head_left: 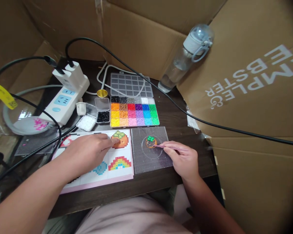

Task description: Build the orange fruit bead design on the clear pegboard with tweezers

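My right hand (183, 157) pinches pink tweezers (171, 148), whose tip touches a small bead figure (151, 141) of green and orange beads on a clear pegboard (158, 159). My left hand (90, 151) rests on a pattern sheet (117, 175), with its index finger pointing at the picture of an orange fruit (121, 139). A rainbow picture (119, 162) lies just below. Behind the sheet stands an open bead box (134, 112) with several compartments of coloured beads.
A white power strip (65, 92) with plugs and black cables lies at the back left. Small trays of black (103, 116) and white beads (86, 123) sit beside the box. A water bottle (185, 58) leans on cardboard boxes (246, 81) that ring the dark table (173, 113).
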Available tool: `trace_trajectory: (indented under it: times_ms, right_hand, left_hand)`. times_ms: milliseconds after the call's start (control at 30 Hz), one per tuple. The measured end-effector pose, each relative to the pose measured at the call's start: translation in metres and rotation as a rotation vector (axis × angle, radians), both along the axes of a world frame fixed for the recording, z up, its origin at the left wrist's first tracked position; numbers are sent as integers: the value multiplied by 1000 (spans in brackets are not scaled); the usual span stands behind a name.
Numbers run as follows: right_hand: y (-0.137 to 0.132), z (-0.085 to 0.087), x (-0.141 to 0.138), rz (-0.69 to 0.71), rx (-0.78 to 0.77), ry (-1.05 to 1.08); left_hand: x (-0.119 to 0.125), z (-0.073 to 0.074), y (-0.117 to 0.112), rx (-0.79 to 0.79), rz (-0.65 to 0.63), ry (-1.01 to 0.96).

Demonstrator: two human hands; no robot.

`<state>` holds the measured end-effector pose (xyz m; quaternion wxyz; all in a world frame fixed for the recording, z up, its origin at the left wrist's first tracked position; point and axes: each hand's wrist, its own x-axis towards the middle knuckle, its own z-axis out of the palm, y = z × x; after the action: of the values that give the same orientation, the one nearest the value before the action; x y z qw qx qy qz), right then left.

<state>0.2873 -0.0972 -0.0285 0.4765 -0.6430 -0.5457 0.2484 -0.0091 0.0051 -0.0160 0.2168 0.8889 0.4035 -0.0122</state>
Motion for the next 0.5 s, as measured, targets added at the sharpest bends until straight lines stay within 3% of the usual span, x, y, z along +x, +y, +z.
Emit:
trace_trajectory:
  times_ms: [100,500]
  right_hand:
    - [0,-1,0,3,-3,-6]
    - [0,2,0,-58,-17,46]
  left_hand:
    - [1,2,0,8,-46,49]
    - [5,6,0,-19,-6,51]
